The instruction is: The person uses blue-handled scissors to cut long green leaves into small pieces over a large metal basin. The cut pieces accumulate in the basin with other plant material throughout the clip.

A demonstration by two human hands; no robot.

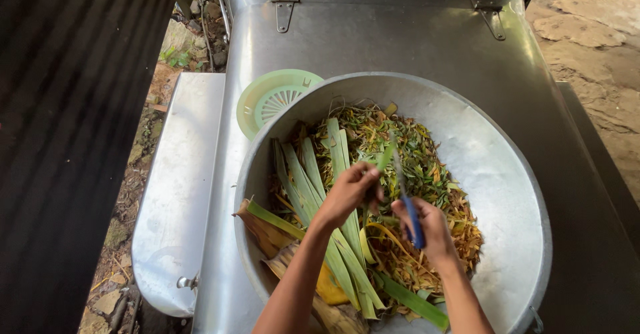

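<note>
Two hands: both work over a large metal basin (507,194), seen from the head camera looking straight down.
Left hand (348,191): fingers pinched together on a narrow green leaf strip (385,157), which rises from the fingertips toward the far rim.
Right hand (430,227): curled tight around the blue handle of a pair of scissors (405,197); the blades point away from the person and lie just beside the leaf strip, close to the left fingertips.
Leaf strip and hands: the strip sits between the two hands, held by the left, with the scissor blades touching or nearly touching it; I cannot tell which.
Long leaves (320,194): broad green blades lie fanned in the left half of the basin, under the left forearm, their ends hanging over the near rim.
Cut pieces (413,154): a heap of short green, yellow and brown bits fills the middle, below both hands.
Plastic strainer (273,97): pale green, round, tucked behind the basin's far left rim.
Metal surface (400,41): a steel top with hinges bears the basin.
</note>
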